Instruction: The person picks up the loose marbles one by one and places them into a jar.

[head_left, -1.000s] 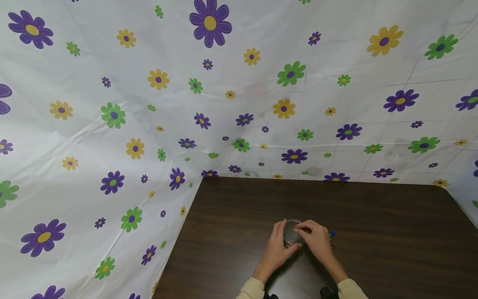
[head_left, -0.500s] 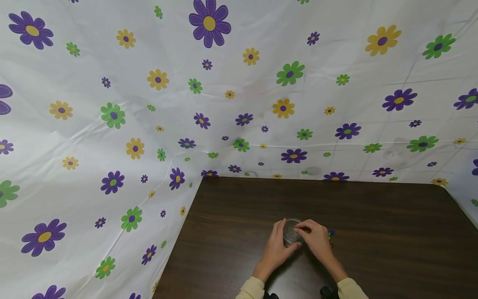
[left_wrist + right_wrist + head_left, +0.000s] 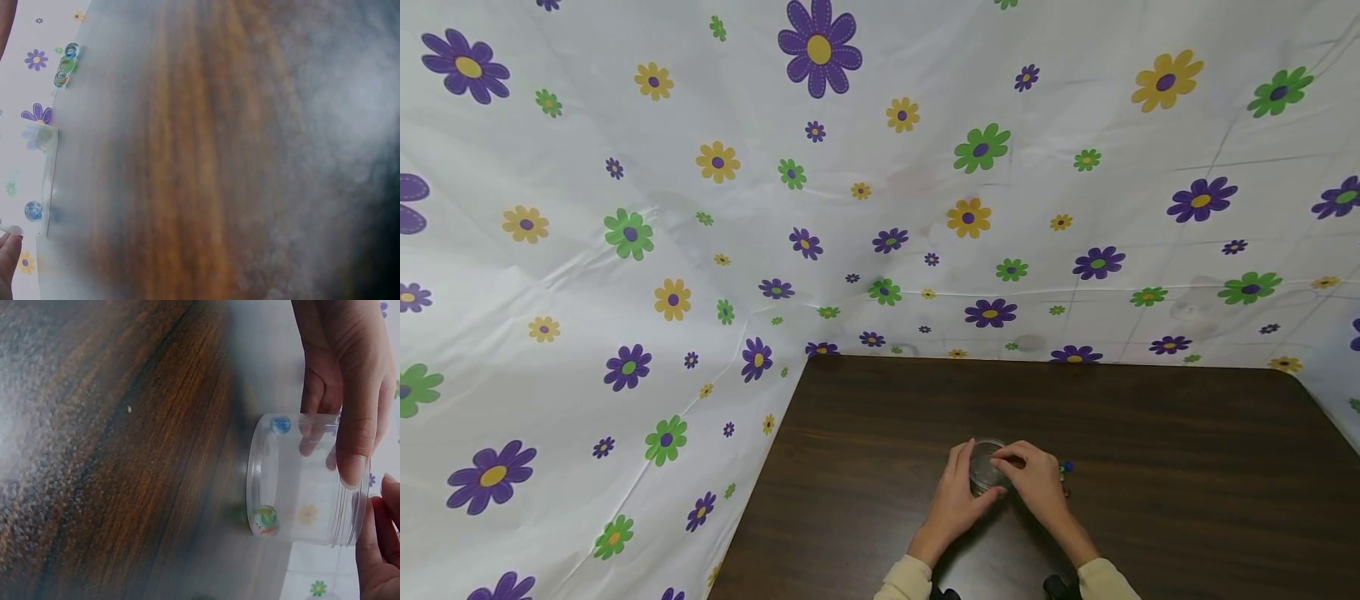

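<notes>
A clear plastic jar (image 3: 983, 468) with a threaded rim stands on the dark wood-grain table (image 3: 865, 433). My left hand (image 3: 952, 500) grips its side, the thumb lying along the wall in the right wrist view. Inside the jar, near its bottom, lie a blue marble (image 3: 280, 424) and a green-and-orange marble (image 3: 266, 517). My right hand (image 3: 1037, 483) is over the jar's mouth, with thumb and index fingertips brought together. I cannot tell whether those fingertips hold something small.
Loose glass marbles (image 3: 67, 64) lie in a short row on the table, just right of my right hand in the head view. A white flower-print sheet (image 3: 880, 167) hangs behind the table and along its left side.
Both hands and the jar keep their places. Only the head view has shifted very slightly.
</notes>
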`<state>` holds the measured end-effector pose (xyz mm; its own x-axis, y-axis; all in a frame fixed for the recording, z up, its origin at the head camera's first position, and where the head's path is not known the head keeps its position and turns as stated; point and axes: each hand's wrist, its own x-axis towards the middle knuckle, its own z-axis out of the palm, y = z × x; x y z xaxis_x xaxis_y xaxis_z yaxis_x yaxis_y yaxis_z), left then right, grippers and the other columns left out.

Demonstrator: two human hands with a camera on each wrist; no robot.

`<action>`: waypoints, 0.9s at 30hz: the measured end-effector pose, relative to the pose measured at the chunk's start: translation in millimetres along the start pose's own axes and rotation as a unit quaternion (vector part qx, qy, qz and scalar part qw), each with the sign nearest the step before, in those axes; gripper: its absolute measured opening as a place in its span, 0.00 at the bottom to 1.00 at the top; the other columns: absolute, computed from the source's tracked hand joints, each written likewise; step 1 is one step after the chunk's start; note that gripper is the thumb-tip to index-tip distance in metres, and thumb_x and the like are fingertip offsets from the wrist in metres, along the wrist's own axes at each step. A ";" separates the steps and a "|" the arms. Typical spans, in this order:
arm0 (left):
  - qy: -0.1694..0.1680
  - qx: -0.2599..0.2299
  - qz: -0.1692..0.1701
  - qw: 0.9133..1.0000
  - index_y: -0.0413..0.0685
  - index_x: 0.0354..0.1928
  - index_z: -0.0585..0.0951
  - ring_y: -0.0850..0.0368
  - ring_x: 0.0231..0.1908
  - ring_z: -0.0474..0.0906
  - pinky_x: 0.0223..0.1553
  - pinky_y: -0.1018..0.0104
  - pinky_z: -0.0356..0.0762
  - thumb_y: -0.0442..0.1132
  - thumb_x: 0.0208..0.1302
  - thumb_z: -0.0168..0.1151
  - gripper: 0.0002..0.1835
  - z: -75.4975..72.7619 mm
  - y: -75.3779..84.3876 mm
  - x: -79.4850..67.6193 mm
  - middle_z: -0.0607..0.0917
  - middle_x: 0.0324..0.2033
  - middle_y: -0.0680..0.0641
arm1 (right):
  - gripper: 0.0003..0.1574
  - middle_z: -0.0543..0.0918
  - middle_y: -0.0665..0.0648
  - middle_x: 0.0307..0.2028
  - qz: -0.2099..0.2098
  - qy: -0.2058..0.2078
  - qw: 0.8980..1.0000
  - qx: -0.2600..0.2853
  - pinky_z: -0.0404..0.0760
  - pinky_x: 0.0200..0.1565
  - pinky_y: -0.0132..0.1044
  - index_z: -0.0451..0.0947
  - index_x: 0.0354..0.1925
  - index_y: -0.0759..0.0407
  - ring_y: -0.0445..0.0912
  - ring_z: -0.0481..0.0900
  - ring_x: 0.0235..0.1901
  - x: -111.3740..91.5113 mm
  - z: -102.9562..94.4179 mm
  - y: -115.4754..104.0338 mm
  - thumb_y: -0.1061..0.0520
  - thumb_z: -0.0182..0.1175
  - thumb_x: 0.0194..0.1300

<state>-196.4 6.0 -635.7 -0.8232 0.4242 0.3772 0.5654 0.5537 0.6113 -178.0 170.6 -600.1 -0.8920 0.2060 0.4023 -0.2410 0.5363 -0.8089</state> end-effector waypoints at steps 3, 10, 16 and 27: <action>-0.001 -0.001 0.000 1.000 0.36 0.75 0.64 0.49 0.62 0.77 0.57 0.56 0.79 0.51 0.65 0.74 0.45 0.2 0.8 0.2 0.72 0.66 0.44 | 0.11 0.87 0.50 0.31 -0.002 0.010 1.000 0.007 0.77 0.34 0.22 0.90 0.31 0.58 0.35 0.82 0.32 -0.5 -2.4 -0.1 0.71 0.77 0.53; 0.003 -0.003 -0.003 1.000 0.36 0.75 0.65 0.50 0.60 0.78 0.56 0.57 0.80 0.51 0.65 0.74 0.45 0.6 1.8 0.3 0.72 0.66 0.44 | 0.09 0.88 0.53 0.33 -0.002 0.048 0.999 -0.011 0.74 0.34 0.17 0.90 0.34 0.61 0.35 0.82 0.31 1.8 -17.7 2.4 0.70 0.77 0.55; -0.001 -0.002 -0.014 1.000 0.37 0.75 0.65 0.51 0.61 0.77 0.58 0.57 0.79 0.53 0.65 0.74 0.46 0.0 3.0 0.5 0.72 0.66 0.45 | 0.07 0.88 0.54 0.33 -0.001 0.069 0.997 -0.044 0.71 0.33 0.18 0.90 0.34 0.61 0.35 0.80 0.30 4.5 -38.0 11.3 0.68 0.77 0.56; 0.004 -0.003 -0.009 1.000 0.37 0.75 0.65 0.52 0.62 0.76 0.58 0.57 0.78 0.54 0.65 0.74 0.46 0.5 2.1 0.1 0.72 0.66 0.46 | 0.07 0.89 0.62 0.35 0.035 0.081 0.992 -0.091 0.69 0.30 0.20 0.90 0.37 0.64 0.32 0.77 0.28 6.6 -71.9 40.3 0.69 0.75 0.58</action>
<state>-195.2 7.6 -634.7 -0.8334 0.4088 0.3719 0.5507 0.5569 0.6218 -166.1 252.5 -599.2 -0.8273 0.3685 0.4239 -0.0953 0.6518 -0.7524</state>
